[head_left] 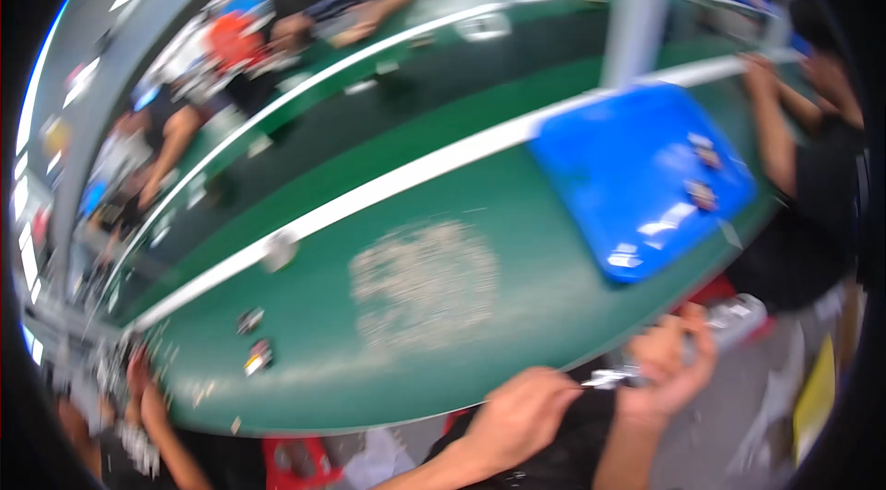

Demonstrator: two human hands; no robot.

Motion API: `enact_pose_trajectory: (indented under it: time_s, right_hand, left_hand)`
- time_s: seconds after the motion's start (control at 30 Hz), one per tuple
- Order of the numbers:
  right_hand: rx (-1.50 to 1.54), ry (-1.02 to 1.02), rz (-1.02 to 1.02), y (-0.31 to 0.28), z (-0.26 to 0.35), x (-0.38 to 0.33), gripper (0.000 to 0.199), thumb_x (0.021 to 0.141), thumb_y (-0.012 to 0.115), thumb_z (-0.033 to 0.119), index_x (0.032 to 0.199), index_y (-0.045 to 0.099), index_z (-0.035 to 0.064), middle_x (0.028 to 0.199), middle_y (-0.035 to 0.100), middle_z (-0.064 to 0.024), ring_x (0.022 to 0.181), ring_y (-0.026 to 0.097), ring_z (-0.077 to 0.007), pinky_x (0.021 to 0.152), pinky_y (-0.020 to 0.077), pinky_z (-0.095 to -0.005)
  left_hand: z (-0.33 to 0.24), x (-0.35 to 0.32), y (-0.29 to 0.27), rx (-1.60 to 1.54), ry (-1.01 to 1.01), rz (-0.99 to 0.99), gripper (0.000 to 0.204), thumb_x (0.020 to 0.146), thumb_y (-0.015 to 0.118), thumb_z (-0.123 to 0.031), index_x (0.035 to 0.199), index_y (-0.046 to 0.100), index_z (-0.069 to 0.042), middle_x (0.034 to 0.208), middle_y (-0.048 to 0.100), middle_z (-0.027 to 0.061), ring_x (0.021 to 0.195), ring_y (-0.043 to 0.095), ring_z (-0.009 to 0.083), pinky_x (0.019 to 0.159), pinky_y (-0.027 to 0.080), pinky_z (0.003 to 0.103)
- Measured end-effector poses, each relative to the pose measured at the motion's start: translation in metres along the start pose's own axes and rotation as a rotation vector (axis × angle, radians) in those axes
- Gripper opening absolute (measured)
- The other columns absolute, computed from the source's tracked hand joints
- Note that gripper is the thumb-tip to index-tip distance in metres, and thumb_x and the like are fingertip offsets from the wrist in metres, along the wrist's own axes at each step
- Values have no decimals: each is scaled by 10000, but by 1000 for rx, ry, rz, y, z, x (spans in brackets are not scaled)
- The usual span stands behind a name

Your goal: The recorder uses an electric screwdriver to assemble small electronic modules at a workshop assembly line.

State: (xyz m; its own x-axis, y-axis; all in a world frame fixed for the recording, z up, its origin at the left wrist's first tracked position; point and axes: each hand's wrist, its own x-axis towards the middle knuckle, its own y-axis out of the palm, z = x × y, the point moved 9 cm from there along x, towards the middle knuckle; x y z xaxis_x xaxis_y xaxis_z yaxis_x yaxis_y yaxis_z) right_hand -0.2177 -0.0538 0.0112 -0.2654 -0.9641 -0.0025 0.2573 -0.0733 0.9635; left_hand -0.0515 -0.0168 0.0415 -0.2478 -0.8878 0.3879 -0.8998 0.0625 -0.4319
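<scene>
My left hand (521,416) is over the near edge of the green table, its fingers pinched around something too small and blurred to make out. Close by on the right, my right hand (666,363) is closed around a silver-grey, cylindrical tool (738,316). The tool's shiny metal front end (611,378) points at my left fingertips. Motion blur hides its exact kind and whether the tip touches what the left fingers pinch.
A blue tray (600,172) with two small dark parts lies at the right on the green table (305,305). Two small parts (258,356) and a pale cup-like object (279,250) are at the left. A grey post (635,19) stands behind. Co-workers sit at both ends and across.
</scene>
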Motion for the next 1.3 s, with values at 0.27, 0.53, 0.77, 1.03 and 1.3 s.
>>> enact_pose_trajectory:
  time_s: [0.27, 0.53, 0.77, 1.03, 1.3]
  right_hand:
    - [-45, -146, 51, -7, 53, 11, 158, 939, 423, 206, 869, 477, 75, 509, 368, 1, 397, 363, -107, 455, 373, -282]
    - [-55, -236, -100, -40, 96, 10, 158, 927, 453, 204, 816, 481, 94, 504, 359, 0, 407, 353, -118, 465, 353, -284]
    - [-37, -182, -153, -54, 97, -7, 146, 910, 466, 187, 797, 493, 99, 504, 359, -2, 416, 358, -120, 478, 345, -283]
    - [-47, -159, -272, -85, 102, -21, 150, 909, 472, 194, 799, 507, 98, 494, 354, 6, 408, 346, -113, 468, 340, -276]
    - [18, -83, -347, -96, 88, -24, 140, 897, 503, 192, 798, 518, 94, 510, 352, 1, 433, 359, -117, 495, 337, -276]
  left_hand:
    - [-39, 49, 34, 200, 162, 159, 454, 664, 759, 5, 1090, 602, 17, 955, 649, 150, 706, 611, 251, 620, 502, 315]
    - [-56, 148, 91, 252, 511, 342, 134, 744, 657, -6, 862, 596, -19, 769, 605, 107, 714, 592, 298, 634, 492, 386]
    - [-36, 232, 180, 228, 634, 358, 299, 726, 601, 46, 1019, 603, -15, 1071, 597, 161, 1050, 537, 323, 908, 444, 397]
    - [-5, 241, 208, 383, 609, 615, 399, 744, 614, 36, 1133, 601, -53, 1143, 576, 134, 1065, 535, 317, 911, 454, 399]
    - [-9, 238, 195, 404, 595, 650, 324, 729, 714, -137, 1030, 618, -66, 1038, 566, 116, 1003, 533, 301, 891, 454, 382]
